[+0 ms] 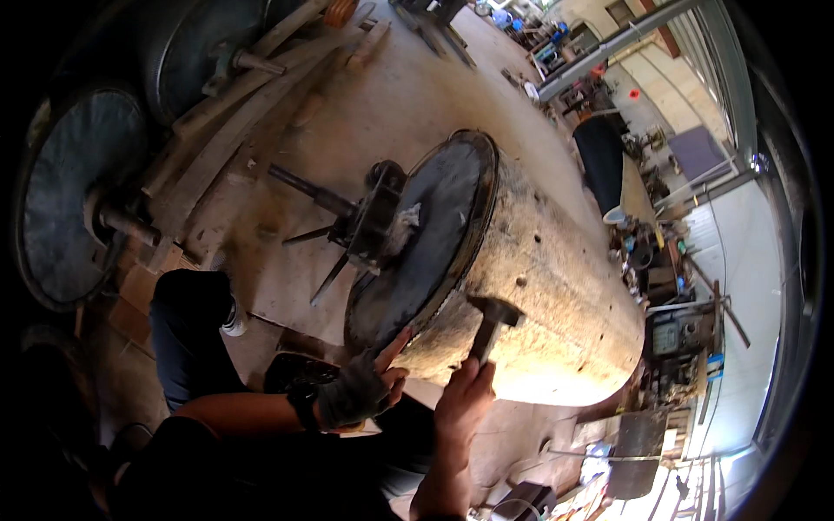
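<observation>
A large drum (556,295) with a pale, rough, pitted side lies tilted in front of me. Its dark round end plate (443,204) carries a metal shaft with a bearing housing (380,217). My right hand (466,399) is wrapped round the handle of a hammer (495,311), whose head is over the drum's side close to the rim. My left hand (356,395), in a grey glove with bare fingertips, is at the lower rim. Its index finger is stretched out along the edge, fingers apart, with no held thing visible.
Two more dark round drum ends (82,191) with shafts stand at the left. Long wooden planks (234,130) lie beside them. A cluttered bench with machine parts (682,334) runs along the right wall. My bent knee (187,304) is left of the drum.
</observation>
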